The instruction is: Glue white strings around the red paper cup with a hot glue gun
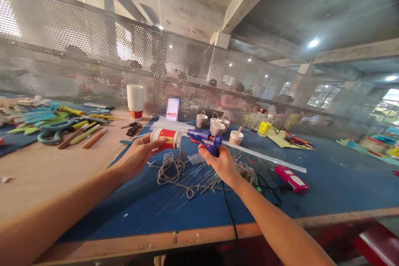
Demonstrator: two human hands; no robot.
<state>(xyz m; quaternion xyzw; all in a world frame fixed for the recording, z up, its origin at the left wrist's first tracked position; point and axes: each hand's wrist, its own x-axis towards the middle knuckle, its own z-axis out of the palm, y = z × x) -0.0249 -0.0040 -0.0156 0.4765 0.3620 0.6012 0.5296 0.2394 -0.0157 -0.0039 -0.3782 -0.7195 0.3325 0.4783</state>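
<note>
A white paper cup with a red and yellow label (166,138) lies sideways in my left hand (141,151), its rim turned to the right. My right hand (220,162) is wrapped round the handle of a blue glue gun (204,137). The gun's nozzle points left at the cup's rim; whether they touch I cannot tell. From the back of the gun a long clear glue stick (264,156) sticks out to the right. Below the hands lie a coil of grey cord (171,169) and a spread of thin wires (199,181). A strand of cord hangs near the cup.
At the back stands a stack of paper cups (135,102). Several cord-wrapped small cups (217,126) sit before a perforated metal screen (174,70). Scissors (54,129) and pens lie left. A magenta device (292,179) and black cables lie right. The table's front edge (193,237) runs below.
</note>
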